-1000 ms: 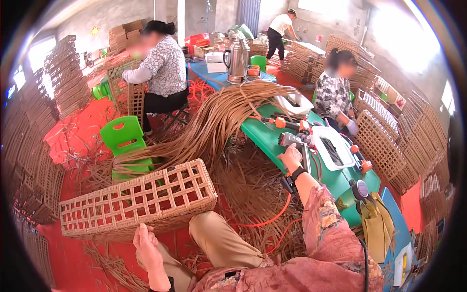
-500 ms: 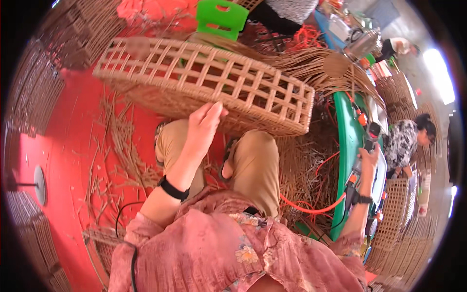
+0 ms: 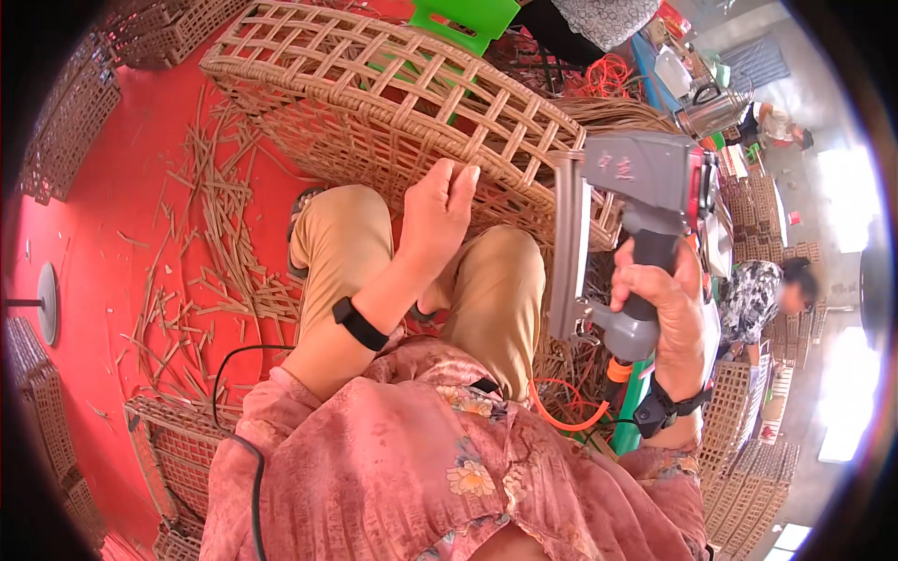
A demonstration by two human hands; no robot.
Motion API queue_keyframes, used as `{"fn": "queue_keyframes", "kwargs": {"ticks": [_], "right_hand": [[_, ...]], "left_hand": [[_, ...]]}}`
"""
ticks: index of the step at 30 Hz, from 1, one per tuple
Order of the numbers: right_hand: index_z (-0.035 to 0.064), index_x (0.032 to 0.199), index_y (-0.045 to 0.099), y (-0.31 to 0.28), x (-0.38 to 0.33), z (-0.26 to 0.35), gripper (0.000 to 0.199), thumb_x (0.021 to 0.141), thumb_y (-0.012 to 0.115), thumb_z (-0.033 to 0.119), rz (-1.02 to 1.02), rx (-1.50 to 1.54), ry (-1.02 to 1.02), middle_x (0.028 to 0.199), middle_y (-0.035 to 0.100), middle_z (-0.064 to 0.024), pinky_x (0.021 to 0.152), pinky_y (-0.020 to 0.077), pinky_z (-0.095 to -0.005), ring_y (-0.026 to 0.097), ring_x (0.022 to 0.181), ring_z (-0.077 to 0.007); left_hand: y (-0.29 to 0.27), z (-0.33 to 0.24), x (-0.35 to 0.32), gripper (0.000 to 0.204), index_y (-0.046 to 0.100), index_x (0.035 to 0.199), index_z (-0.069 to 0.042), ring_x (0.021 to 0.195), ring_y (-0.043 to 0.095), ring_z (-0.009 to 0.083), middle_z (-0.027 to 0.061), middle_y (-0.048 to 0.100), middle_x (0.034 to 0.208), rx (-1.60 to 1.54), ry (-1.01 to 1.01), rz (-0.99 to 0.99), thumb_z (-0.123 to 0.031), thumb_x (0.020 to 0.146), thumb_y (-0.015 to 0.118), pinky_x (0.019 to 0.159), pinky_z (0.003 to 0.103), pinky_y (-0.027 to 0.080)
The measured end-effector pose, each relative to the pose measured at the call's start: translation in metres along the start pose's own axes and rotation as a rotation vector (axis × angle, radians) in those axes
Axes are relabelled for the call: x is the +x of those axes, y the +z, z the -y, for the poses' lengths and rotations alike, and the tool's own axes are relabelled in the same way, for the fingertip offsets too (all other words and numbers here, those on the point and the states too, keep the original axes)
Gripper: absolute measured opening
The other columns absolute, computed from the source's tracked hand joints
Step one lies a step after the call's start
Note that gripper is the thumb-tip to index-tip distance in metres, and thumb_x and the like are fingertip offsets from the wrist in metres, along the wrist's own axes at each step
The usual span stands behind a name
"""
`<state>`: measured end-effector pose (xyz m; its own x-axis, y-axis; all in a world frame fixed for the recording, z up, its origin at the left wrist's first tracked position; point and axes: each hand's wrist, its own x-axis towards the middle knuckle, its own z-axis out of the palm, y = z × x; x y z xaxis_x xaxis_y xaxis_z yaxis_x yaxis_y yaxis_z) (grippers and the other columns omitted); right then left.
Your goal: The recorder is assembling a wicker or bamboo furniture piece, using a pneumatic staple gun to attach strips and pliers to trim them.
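Observation:
A long tan woven wicker basket (image 3: 393,114) lies tilted across the space in front of my knees, its open lattice side facing up. My left hand (image 3: 436,220) is closed at the basket's near edge, thumb and fingers gripping the weave; the fingertips are partly hidden. In my right hand (image 3: 672,313) is a grey air nail gun (image 3: 644,170), my fingers wrapped round its dark handle. The gun's long metal magazine (image 3: 567,248) stands in front of the basket's right end. An orange air hose (image 3: 580,425) runs from the base of its handle.
Cut cane strips (image 3: 224,215) litter the red floor at left. A green chair (image 3: 468,21) stands beyond the basket, and a green table edge (image 3: 632,411) lies below the gun. Stacked wicker baskets (image 3: 70,122) line both sides. A co-worker (image 3: 748,299) bends at right.
My right hand has lifted the nail gun from beside the green table towards the basket's right end. The basket has tipped, showing more of its lower lattice. My left hand has shifted right.

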<state>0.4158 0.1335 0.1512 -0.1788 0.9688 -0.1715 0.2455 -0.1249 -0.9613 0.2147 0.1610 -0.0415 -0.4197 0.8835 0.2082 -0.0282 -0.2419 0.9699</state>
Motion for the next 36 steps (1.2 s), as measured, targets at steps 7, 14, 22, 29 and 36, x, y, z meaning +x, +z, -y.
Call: {"fn": "queue_keyframes", "kwargs": {"ticks": [7, 14, 22, 29, 36], "right_hand": [[0.0001, 0.104, 0.054, 0.028, 0.01, 0.003, 0.038, 0.072, 0.072, 0.012, 0.159, -0.067, 0.102, 0.081, 0.057, -0.0049, 0.059, 0.0509, -0.0288, 0.059, 0.063, -0.0129], [-0.0002, 0.104, 0.053, 0.036, 0.017, -0.003, 0.038, 0.074, 0.072, 0.013, 0.204, -0.067, 0.141, 0.081, 0.057, -0.0053, 0.059, 0.0511, -0.0284, 0.059, 0.061, -0.0128], [0.0, 0.103, 0.052, 0.04, 0.018, -0.004, 0.037, 0.075, 0.072, 0.016, 0.19, -0.071, 0.127, 0.081, 0.057, -0.005, 0.058, 0.0511, -0.0281, 0.059, 0.063, -0.0121], [0.0001, 0.099, 0.053, 0.046, 0.018, -0.002, 0.033, 0.078, 0.071, 0.018, 0.149, -0.105, 0.118, 0.079, 0.057, -0.0051, 0.057, 0.0512, -0.0277, 0.058, 0.062, -0.0118], [0.0008, 0.095, 0.053, 0.052, 0.018, 0.001, 0.029, 0.08, 0.071, 0.018, 0.113, -0.101, 0.108, 0.074, 0.057, -0.0048, 0.057, 0.0512, -0.0277, 0.059, 0.061, -0.0118]], "left_hand": [[-0.006, -0.012, -0.001, 0.014, 0.053, 0.095, -0.001, 0.062, 0.046, 0.0061, 0.0036, 0.057, 0.072, 0.105, 0.091, -0.118, -0.013, 0.094, 0.06, 0.055, 0.024, 0.041], [-0.004, -0.01, -0.004, 0.014, 0.051, 0.103, -0.002, 0.06, 0.044, 0.0072, 0.0023, 0.055, 0.067, -0.019, -0.093, -0.014, -0.012, 0.095, 0.058, 0.053, 0.025, 0.039], [-0.012, -0.013, -0.002, 0.045, 0.036, 0.135, -0.007, 0.056, 0.055, 0.0264, 0.0123, 0.057, 0.068, 0.331, 0.167, 0.014, -0.008, 0.095, 0.054, 0.055, 0.035, 0.045], [-0.009, -0.011, -0.002, 0.046, 0.033, 0.137, -0.008, 0.059, 0.058, 0.0326, 0.0131, 0.057, 0.07, 0.336, 0.165, 0.016, -0.007, 0.095, 0.051, 0.056, 0.041, 0.045], [-0.01, -0.007, 0.0, 0.039, 0.033, 0.13, -0.01, 0.066, 0.061, 0.0414, 0.0193, 0.064, 0.073, 0.349, 0.153, 0.041, -0.011, 0.095, 0.05, 0.057, 0.05, 0.046]]}}
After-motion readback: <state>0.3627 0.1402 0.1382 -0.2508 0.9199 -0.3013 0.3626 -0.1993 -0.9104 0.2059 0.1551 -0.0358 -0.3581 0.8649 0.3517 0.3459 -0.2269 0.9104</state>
